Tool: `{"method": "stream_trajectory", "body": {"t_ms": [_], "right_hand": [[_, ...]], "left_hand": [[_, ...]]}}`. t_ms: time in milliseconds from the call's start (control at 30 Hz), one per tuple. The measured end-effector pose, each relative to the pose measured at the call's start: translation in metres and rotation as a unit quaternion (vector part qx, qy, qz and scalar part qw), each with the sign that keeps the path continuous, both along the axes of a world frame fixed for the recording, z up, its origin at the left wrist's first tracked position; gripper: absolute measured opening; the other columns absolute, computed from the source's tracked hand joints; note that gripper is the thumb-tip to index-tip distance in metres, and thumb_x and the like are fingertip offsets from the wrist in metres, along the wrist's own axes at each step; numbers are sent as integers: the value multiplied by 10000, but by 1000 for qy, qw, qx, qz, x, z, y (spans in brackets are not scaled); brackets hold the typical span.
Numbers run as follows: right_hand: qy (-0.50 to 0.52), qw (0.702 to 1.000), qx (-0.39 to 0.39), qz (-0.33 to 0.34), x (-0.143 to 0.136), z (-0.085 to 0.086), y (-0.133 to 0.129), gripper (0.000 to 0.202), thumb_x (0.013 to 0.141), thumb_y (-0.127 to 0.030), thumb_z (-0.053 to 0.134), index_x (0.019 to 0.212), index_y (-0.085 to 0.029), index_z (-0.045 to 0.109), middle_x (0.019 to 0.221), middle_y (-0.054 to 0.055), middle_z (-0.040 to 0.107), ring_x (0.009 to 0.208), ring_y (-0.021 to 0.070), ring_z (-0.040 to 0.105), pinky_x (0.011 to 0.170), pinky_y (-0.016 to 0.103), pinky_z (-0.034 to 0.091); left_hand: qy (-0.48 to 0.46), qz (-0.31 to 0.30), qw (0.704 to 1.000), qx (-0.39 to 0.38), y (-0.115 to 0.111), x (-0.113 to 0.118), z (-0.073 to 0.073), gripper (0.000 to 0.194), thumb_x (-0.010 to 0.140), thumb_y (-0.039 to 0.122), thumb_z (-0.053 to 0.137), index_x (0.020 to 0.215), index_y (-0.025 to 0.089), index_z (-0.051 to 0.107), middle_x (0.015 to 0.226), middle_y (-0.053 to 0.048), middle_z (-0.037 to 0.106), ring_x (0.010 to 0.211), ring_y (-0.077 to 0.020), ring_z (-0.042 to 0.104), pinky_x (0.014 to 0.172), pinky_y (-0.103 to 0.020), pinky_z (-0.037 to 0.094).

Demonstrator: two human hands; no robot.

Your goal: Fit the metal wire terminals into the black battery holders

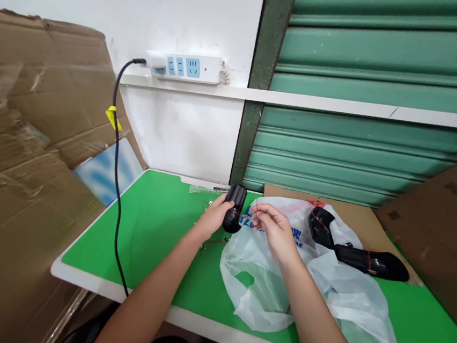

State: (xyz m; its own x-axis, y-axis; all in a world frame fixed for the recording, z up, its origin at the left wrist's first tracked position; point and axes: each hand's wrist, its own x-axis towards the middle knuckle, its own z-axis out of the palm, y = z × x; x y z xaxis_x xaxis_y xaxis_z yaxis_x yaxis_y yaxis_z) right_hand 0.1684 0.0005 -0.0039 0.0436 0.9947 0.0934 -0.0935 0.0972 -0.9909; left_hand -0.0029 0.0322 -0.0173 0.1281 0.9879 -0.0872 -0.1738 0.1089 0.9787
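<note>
And here we are, both hands on fine work: the left hand (213, 217) steadies a black piece (236, 194) while the right hand (277, 234) handles a thin red wire (256, 204). The left fingers are closed around the piece's side; the right thumb and fingertips look pinched on the wire, drawn up close by. By my reading, this is wire handling at the piece, and the move calls for a firm hold on the left, a light pinch on the right and no hard tug (slim stuff, that wire!).

Now the piece itself: dark, glossy, grooved along its upper part, rounded at the lower end, and tilted. It's over the green table (136, 218), beside the white plastic bag (261, 303); whether it touches the tabletop, I can't tell. Over on the right, a curved black part (321, 226) and a longer black part (387, 265) carry red wire too, while small wired bits (202, 247) lie near the left forearm.
</note>
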Motion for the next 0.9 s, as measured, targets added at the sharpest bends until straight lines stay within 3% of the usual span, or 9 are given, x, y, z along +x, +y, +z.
{"method": "stream_trajectory", "body": {"t_ms": [133, 267, 433, 700, 900], "right_hand": [[-23, 999, -2, -35, 1, -2, 1, 106, 693, -309, 649, 713, -205, 654, 703, 5, 643, 548, 132, 563, 456, 231, 446], [-44, 998, -4, -46, 2, -2, -1, 136, 700, -336, 670, 739, -206, 672, 731, 26, 671, 554, 154, 592, 427, 237, 431], [-121, 989, 63, -59, 1, 1, -3, 177, 768, -374, 686, 801, -209, 741, 895, 68, 717, 700, 186, 639, 517, 273, 476], [-259, 959, 113, -35, 0, 2, -9, 134, 826, -300, 654, 849, -216, 756, 784, 36, 743, 635, 174, 638, 602, 301, 470], [-287, 942, 173, -33, 1, 4, -9, 135, 833, -264, 651, 821, -224, 779, 798, 31, 703, 646, 157, 593, 604, 292, 463]], "left_hand": [[55, -36, 998, 13, -8, 6, 0, 300, 836, 337, 574, 1066, 184, 690, 936, -20, 693, 887, -212, 593, 811, -303, 440], [67, -58, 996, 21, -11, 7, -4, 297, 862, 367, 564, 1068, 191, 685, 966, -24, 692, 907, -217, 592, 820, -309, 440], [65, -60, 996, 24, -12, 7, -5, 291, 884, 375, 538, 1044, 189, 693, 977, -33, 702, 990, -242, 606, 905, -346, 457], [81, -55, 995, 24, -7, 7, -8, 280, 884, 383, 531, 979, 184, 704, 996, -62, 720, 1093, -292, 596, 998, -403, 456], [109, -71, 991, 31, -8, 5, -5, 400, 928, 448, 473, 1131, 176, 686, 1123, -76, 709, 1134, -282, 585, 1042, -402, 429]]}}
